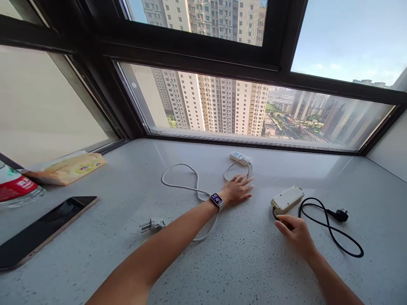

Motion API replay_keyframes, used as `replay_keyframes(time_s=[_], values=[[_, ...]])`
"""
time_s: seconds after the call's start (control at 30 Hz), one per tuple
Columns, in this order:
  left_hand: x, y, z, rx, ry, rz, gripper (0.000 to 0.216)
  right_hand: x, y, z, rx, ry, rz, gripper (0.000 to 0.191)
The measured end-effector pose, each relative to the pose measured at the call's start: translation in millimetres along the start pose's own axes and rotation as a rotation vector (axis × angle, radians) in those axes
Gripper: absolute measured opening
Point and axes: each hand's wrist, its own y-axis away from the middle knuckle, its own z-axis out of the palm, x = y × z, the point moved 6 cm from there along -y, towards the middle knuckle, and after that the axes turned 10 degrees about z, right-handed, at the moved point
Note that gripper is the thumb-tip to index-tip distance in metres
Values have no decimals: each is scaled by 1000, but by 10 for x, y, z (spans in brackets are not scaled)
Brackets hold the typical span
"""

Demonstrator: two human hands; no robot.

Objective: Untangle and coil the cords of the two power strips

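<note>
My left hand (237, 189) lies flat, grip apart, on the white cord (187, 186) mid-table. My right hand (294, 233), grip closed, pinches the black cord (330, 228) beside the beige power strip (287, 198).

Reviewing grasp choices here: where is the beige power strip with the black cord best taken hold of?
Probably across the long sides of the beige power strip, from above on its near end by the right hand. It lies flat; the black cord trails from that end.
</note>
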Motion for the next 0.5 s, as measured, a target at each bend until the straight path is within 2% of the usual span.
replay_keyframes(time_s=[0.13,0.3,0.4,0.43,0.5], values=[[-226,-58,106,-60,143,-186,46,-85,71,187,-142,195,-65,39],[-692,-44,102,-17,170,-476,57,-383,280,470,-244,386,-238,40],[-907,104,14,32,172,-653,61,-579,452,467,-138,385,-375,31],[-937,158,-26,47,174,-681,62,-603,499,381,-64,359,-383,31],[-927,257,-109,65,173,-698,62,-557,564,51,125,304,-332,39]])
